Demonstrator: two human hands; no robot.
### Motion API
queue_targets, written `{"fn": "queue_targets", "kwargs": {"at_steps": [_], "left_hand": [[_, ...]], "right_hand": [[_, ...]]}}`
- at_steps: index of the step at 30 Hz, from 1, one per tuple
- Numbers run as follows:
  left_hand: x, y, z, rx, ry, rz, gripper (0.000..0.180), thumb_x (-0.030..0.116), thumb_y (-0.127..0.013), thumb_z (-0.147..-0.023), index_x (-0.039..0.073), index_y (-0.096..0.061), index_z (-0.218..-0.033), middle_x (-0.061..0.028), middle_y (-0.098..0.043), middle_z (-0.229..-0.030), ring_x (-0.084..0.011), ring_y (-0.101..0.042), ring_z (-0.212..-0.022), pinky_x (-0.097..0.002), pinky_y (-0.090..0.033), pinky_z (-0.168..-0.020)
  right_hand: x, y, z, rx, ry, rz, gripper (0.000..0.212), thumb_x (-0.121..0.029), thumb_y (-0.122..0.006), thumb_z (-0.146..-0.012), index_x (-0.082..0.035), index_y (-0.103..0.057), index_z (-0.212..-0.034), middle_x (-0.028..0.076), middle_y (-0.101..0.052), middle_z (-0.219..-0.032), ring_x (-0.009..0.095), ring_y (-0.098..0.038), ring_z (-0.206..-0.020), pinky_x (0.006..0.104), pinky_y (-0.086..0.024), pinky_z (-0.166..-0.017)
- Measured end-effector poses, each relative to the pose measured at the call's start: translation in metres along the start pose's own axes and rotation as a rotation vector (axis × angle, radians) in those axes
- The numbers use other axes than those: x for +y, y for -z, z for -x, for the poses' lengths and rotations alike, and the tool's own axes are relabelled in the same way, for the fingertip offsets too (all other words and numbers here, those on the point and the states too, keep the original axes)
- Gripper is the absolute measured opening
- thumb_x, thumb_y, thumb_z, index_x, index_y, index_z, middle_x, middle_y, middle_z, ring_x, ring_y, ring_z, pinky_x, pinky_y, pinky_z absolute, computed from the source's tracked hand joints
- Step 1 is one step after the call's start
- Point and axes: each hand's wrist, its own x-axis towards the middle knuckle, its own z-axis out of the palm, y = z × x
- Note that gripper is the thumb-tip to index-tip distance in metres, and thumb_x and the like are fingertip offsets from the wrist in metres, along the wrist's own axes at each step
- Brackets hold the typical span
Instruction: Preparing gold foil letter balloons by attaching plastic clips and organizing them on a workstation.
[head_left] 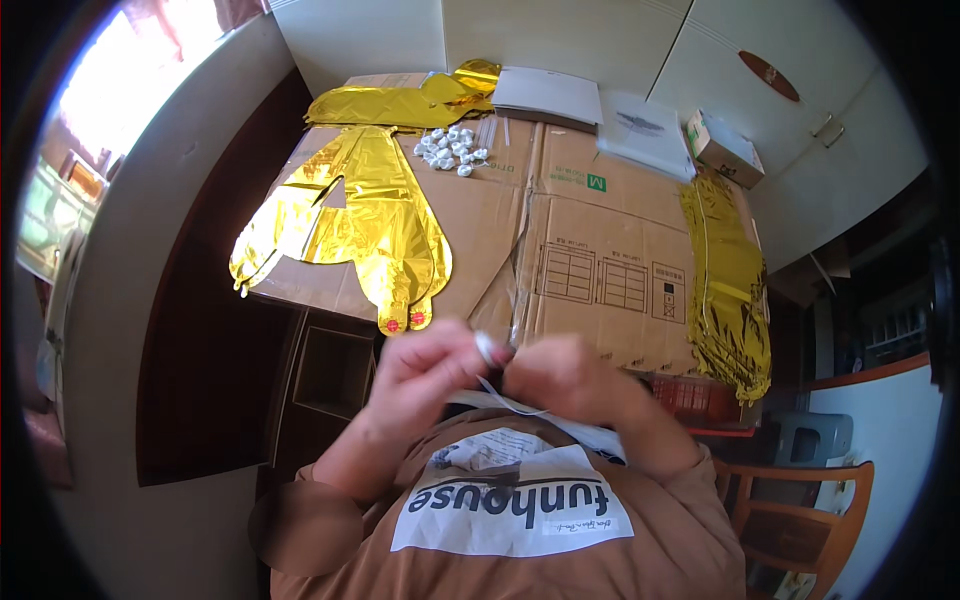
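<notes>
My left hand (pixel 425 368) is closed in a pinch on a small coil of white ribbon (pixel 486 347), in front of my chest near the table's front edge. A thin loose end of the ribbon hangs below the fingers and curves toward my right side. Close beside the coil, my right hand (pixel 565 375) is closed and blurred by motion; what its fingers hold is hidden. Beyond my left hand lies a flat gold foil balloon shaped like a letter A (pixel 400 215). Several small white ribbon coils (pixel 452 148) are heaped behind it.
Flattened cardboard (pixel 490 230) covers the table. More gold foil (pixel 375 106) lies at the back left, a gold foil stack (pixel 722 285) along the right edge. White sheets (pixel 548 95), a clear plastic packet (pixel 645 130) and a small box (pixel 725 148) stand behind. A wooden chair (pixel 800 510) is at right.
</notes>
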Motion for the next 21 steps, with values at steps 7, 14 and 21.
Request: {"fn": "queue_targets", "kwargs": {"at_steps": [7, 14, 21], "left_hand": [[-0.013, -0.01, 0.002, -0.128, -0.057, -0.084, 0.011, 0.007, -0.061, -0.091, -0.001, -0.068, -0.096, -0.0024, -0.062, -0.082, -0.0089, -0.057, -0.074, -0.0241, -0.045, -0.067], [-0.019, -0.017, 0.0, -0.205, 0.058, -0.16, 0.013, 0.008, -0.059, -0.093, -0.001, -0.068, -0.097, -0.0015, -0.06, -0.083, -0.0073, -0.054, -0.074, -0.0222, -0.043, -0.067], [-0.028, -0.01, -0.011, 0.103, -0.03, -0.288, 0.012, 0.008, -0.061, -0.092, 0.0, -0.068, -0.099, 0.0006, -0.059, -0.08, -0.0062, -0.052, -0.072, -0.0231, -0.042, -0.065]], "right_hand": [[0.012, 0.007, 0.0, 0.052, -0.157, -0.034, 0.012, -0.014, -0.065, -0.084, -0.004, -0.06, -0.081, 0.012, -0.058, -0.07, 0.03, -0.06, -0.066, 0.0354, -0.047, -0.06], [0.011, 0.021, -0.007, 0.243, -0.13, 0.038, 0.011, -0.011, -0.062, -0.088, -0.005, -0.058, -0.079, 0.011, -0.054, -0.069, 0.028, -0.058, -0.063, 0.0357, -0.045, -0.057], [0.001, 0.015, -0.006, 0.259, 0.065, -0.021, 0.01, -0.011, -0.064, -0.087, -0.004, -0.058, -0.082, 0.011, -0.058, -0.072, 0.026, -0.06, -0.066, 0.0338, -0.047, -0.06]]}}
